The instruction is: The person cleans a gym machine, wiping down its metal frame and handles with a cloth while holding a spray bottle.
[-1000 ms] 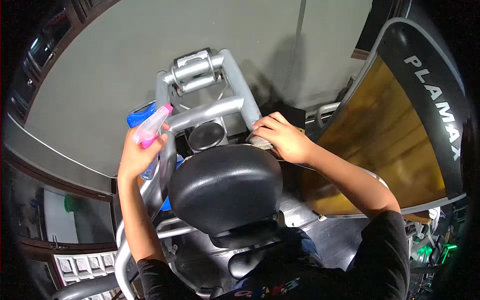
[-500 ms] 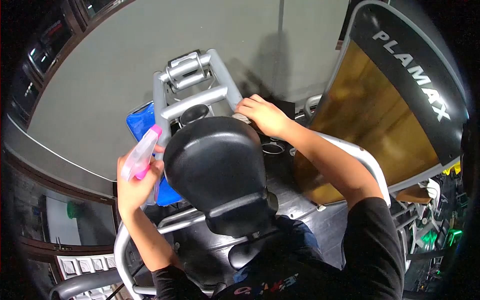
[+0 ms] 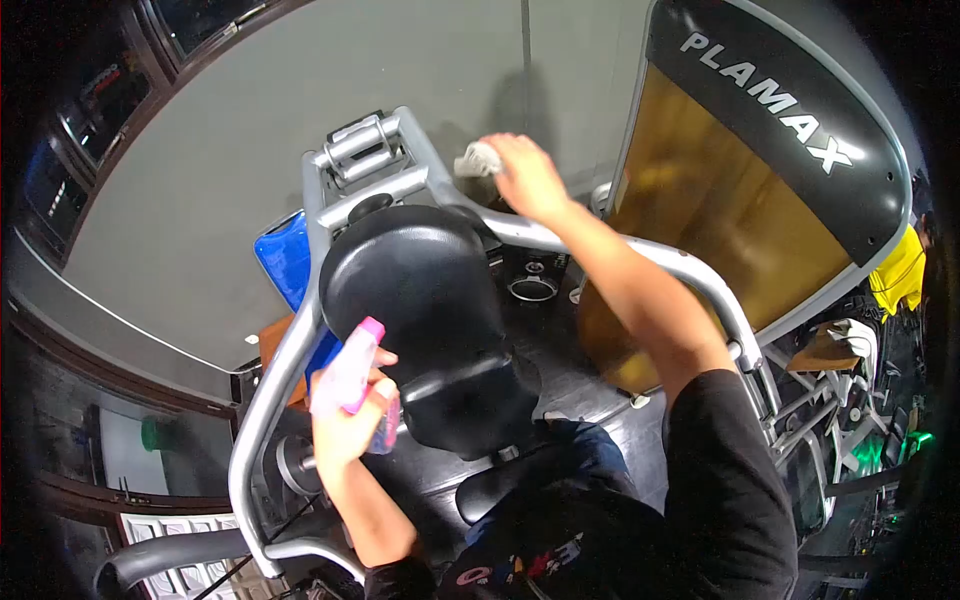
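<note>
Since half a second ago, the right hand [image 3: 528, 178] has left the far right edge of the black pad [image 3: 415, 265] with its cloth [image 3: 478, 160], and the left hand [image 3: 343, 428] has shifted from beside that pad to in front of its left side, bringing the spray bottle [image 3: 352, 375] along. Nearest, at the bottom, is the wearer's dark shirt [image 3: 620, 550] with small coloured letters. Just ahead on the left, the left hand wraps its fingers round the spray bottle, which has a pink nozzle and a whitish head and is slightly blurred; its lower part shows below the hand. Behind it, the black pad fills the middle, shiny and rounded at the top. Thick silver tubing [image 3: 690, 268] curves round both sides. Farther off, past the pad's upper right, the right hand bends its fingers over the crumpled pale cloth, gripping it; the cloth is apart from the pad, and whether the hand brushes the tubing cannot be told. Beyond the tubing on the left lies a blue panel [image 3: 284, 262]; on the right stands a tall gold-and-black board [image 3: 745, 210] lettered PLAMAX. Behind everything rises a plain grey wall [image 3: 230, 170].
</note>
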`<state>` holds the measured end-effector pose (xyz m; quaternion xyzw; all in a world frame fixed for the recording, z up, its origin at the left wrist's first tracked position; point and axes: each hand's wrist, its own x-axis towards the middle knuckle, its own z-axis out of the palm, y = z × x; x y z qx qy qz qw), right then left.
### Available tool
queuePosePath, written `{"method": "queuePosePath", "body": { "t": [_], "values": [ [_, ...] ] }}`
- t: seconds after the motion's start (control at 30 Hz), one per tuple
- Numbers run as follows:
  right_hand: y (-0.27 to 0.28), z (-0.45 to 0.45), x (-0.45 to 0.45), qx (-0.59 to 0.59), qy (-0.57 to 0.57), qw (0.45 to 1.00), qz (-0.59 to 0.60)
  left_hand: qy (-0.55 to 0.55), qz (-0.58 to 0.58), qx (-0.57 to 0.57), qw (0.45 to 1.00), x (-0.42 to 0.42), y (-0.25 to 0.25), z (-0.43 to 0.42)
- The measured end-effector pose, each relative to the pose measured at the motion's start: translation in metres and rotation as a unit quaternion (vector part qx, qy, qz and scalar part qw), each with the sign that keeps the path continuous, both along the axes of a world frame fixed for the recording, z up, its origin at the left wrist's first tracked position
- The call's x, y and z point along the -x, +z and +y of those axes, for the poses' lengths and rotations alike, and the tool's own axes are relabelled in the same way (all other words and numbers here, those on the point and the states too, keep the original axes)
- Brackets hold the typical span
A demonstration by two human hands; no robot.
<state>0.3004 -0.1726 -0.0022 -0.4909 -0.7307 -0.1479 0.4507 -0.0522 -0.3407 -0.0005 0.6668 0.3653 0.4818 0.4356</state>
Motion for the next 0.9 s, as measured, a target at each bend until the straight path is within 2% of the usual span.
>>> {"method": "queuePosePath", "body": {
  "t": [0.1, 0.17, 0.23, 0.33, 0.37, 0.43, 0.5, 0.57, 0.63, 0.7, 0.77, 0.9],
  "values": [
    [0.036, -0.031, -0.020, -0.041, 0.018, 0.998, 0.032, -0.032, 0.021, -0.014, 0.999, -0.003, -0.011, -0.017],
    [0.068, -0.074, -0.027, 0.030, 0.057, 0.994, 0.091, -0.036, 0.022, -0.014, 0.999, -0.005, -0.023, -0.027],
    [0.085, -0.113, -0.034, 0.052, 0.033, 0.993, 0.100, -0.039, 0.034, -0.008, 0.999, -0.007, -0.027, -0.038],
    [0.096, -0.170, -0.053, 0.041, 0.069, 0.992, 0.093, -0.041, 0.017, 0.004, 0.999, -0.016, -0.031, -0.053],
    [0.096, -0.191, -0.056, 0.065, 0.057, 0.990, 0.115, -0.046, 0.018, 0.008, 0.999, -0.017, -0.034, -0.057],
    [0.087, -0.223, -0.068, 0.041, 0.076, 0.986, 0.145, -0.055, 0.013, 0.016, 0.998, -0.021, -0.039, -0.065],
    [0.073, -0.259, -0.076, 0.036, 0.081, 0.968, 0.233, -0.055, 0.006, 0.029, 0.998, -0.025, -0.044, -0.074],
    [0.062, -0.300, -0.091, 0.030, 0.043, 0.975, 0.214, -0.063, 0.002, 0.032, 0.997, -0.027, -0.049, -0.082],
    [0.050, -0.341, -0.090, 0.019, -0.012, 0.964, 0.266, -0.071, 0.013, 0.016, 0.997, -0.029, -0.048, -0.091],
    [0.029, -0.379, -0.098, -0.008, -0.001, 0.946, 0.323, -0.096, 0.020, 0.009, 0.995, -0.030, -0.052, -0.098],
    [0.019, -0.421, -0.104, -0.019, 0.002, 0.957, 0.290, -0.126, 0.024, 0.011, 0.992, -0.036, -0.050, -0.107],
    [0.006, -0.482, -0.118, -0.051, -0.078, 0.930, 0.355, -0.133, -0.018, -0.030, 0.991, -0.058, -0.039, -0.131]
  ]
}}
